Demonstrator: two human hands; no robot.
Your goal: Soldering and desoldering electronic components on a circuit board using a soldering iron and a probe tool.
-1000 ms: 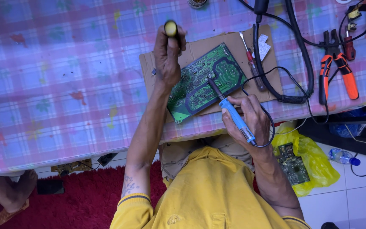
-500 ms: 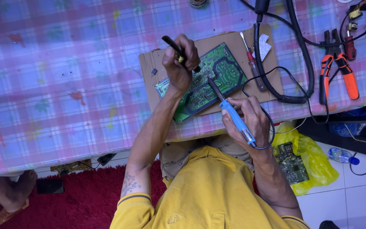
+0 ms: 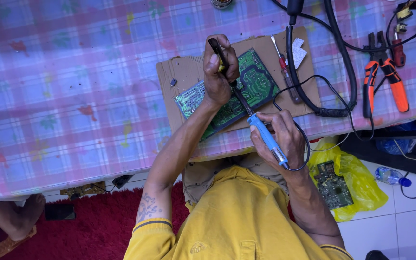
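Red shag rug and white floor tile sit nearest, then the plaid pink-and-blue vinyl tablecloth (image 3: 73,96). Right hand (image 3: 278,137) is wrapped pen-style around the blue plastic-handled soldering iron (image 3: 265,136), angled so its metal tip meets the flat green circuit board (image 3: 232,96); left hand (image 3: 219,72) is closed round a slim black-and-yellow rod-shaped tool (image 3: 219,55), its heel seemingly pinning the board. Board lies on a brown corrugated cardboard sheet (image 3: 184,77), likely as heat shield; orange-handled pliers (image 3: 383,79) are parked beyond, well apart.
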